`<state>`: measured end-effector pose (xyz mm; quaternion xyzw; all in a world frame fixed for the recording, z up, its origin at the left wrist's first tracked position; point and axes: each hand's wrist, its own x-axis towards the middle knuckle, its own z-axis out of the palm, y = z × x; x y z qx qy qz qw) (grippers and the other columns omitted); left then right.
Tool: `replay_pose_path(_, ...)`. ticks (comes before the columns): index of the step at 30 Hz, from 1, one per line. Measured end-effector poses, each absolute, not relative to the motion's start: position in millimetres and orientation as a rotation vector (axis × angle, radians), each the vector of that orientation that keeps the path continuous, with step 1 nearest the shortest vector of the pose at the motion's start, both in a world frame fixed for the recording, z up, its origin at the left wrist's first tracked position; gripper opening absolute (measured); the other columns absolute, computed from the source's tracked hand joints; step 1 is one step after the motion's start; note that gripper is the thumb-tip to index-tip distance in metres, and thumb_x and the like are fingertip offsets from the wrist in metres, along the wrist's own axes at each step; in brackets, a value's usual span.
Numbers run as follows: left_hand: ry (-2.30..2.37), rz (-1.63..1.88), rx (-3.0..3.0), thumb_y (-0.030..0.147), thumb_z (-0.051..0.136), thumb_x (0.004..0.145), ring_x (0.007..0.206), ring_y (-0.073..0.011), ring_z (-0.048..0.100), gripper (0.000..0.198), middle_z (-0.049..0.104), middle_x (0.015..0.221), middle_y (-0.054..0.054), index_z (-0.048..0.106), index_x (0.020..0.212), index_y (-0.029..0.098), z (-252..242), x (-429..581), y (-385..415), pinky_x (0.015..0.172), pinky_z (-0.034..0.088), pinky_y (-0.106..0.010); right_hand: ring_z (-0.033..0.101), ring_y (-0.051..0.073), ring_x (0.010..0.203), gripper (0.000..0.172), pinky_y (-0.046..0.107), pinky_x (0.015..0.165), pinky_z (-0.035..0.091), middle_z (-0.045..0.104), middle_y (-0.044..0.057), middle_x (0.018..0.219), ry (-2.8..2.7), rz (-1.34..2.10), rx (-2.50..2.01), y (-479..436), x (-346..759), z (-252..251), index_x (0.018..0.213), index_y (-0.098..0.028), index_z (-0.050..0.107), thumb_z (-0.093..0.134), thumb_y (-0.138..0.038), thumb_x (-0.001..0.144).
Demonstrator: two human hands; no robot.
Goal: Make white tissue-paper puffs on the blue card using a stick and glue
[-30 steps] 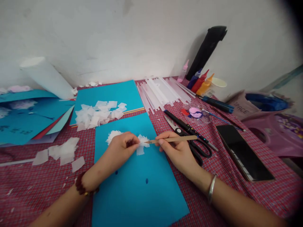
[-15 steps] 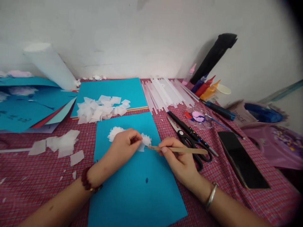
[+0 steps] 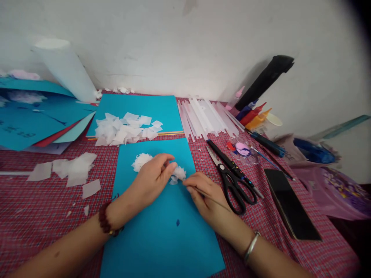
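Note:
On a blue sheet [image 3: 165,239] lie two ruffled white paper clumps. The left clump [image 3: 141,161] is partly behind my left hand [image 3: 155,177]. That hand's thumb and fingers are pinched beside the right clump [image 3: 179,173]; whatever they hold is hidden. My right hand [image 3: 207,197] grips a thin wooden stick [image 3: 213,199], its tip touching the right clump's lower edge. A small dark blue spot [image 3: 177,222] marks the sheet lower down.
White paper squares [image 3: 124,129] lie on a blue stack [image 3: 139,102] behind; more squares [image 3: 77,170] are at left. To the right are scissors [image 3: 232,185], a pen [image 3: 232,162], a phone [image 3: 290,204], white strips [image 3: 205,116] and paint bottles [image 3: 255,114].
The stick in my right hand has turned from broad side to thin edge, its rear end swinging down. My right hand has shifted slightly left and down. The camera view has shifted slightly.

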<state>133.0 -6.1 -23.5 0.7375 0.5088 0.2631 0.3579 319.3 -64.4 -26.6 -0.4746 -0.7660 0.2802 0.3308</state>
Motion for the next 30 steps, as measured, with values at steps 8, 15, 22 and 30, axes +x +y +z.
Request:
replay_pose_path(8, 1.311, 0.677, 1.965, 0.042, 0.034, 0.095, 0.090, -0.0219, 0.057, 0.036, 0.061, 0.101, -0.008, 0.056, 0.108, 0.017, -23.1, 131.9, -8.5, 0.079, 0.043, -0.035, 0.057, 0.025, 0.091, 0.023, 0.038, 0.076, 0.046, 0.064, 0.012, 0.100, -2.435, 0.363, -1.180, -75.6, 319.6, -25.7, 0.107, -0.020, 0.061, 0.042, -0.022, 0.096)
replay_pose_path(15, 1.256, 0.680, 1.874, 0.042, 0.037, 0.094, 0.081, -0.0197, 0.058, 0.037, 0.063, 0.093, -0.006, 0.055, 0.112, 0.016, -21.7, 129.4, -12.3, 0.074, 0.046, -0.034, 0.059, 0.015, 0.066, 0.014, 0.028, 0.063, 0.047, 0.062, 0.002, 0.076, -1.565, 0.892, -1.252, -71.9, 323.5, -27.0, 0.090, -0.021, 0.060, 0.046, -0.022, 0.093)
replay_pose_path(22, 1.383, 0.984, 1.821, 0.036, 0.051, 0.087, 0.066, -0.0130, 0.055, 0.021, 0.059, 0.072, 0.001, 0.060, 0.091, 0.018, 59.1, 64.5, -15.6, 0.060, 0.043, -0.023, 0.056, 0.013, 0.057, 0.018, 0.024, 0.058, 0.045, 0.062, -0.001, 0.063, -1.256, 1.157, -1.216, -63.4, 331.8, -35.5, 0.081, -0.019, 0.061, 0.055, -0.035, 0.087)
replay_pose_path(30, 1.778, 0.499, 1.913, 0.018, 0.050, 0.079, 0.062, -0.0135, 0.055, 0.012, 0.060, 0.067, 0.000, 0.059, 0.071, 0.016, 23.2, -34.2, -52.5, 0.060, 0.042, -0.024, 0.060, 0.018, 0.062, 0.023, 0.027, 0.061, 0.049, 0.064, 0.001, 0.066, -1.451, 1.090, -1.272, -60.6, 335.1, -42.0, 0.082, -0.021, 0.064, 0.057, -0.042, 0.085)
